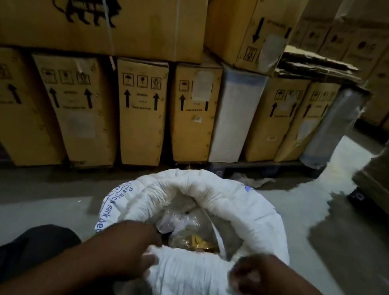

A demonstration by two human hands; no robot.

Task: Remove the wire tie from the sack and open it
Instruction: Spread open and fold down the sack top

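Observation:
A white woven sack (226,199) with blue print stands on the floor in front of me, its mouth open and its rim rolled outward. Inside lie clear plastic bags (187,221) and something yellow (198,241). My left hand (138,247) grips the near rim of the sack at its left side. My right hand (250,275) is closed on the near rim at its right side. No wire tie shows in the view.
A row of upright cardboard boxes (142,109) with arrow marks stands on a pallet just behind the sack, with bigger boxes (95,7) stacked above. More boxes (388,179) stand at the right. Glossy grey floor (338,236) lies around the sack.

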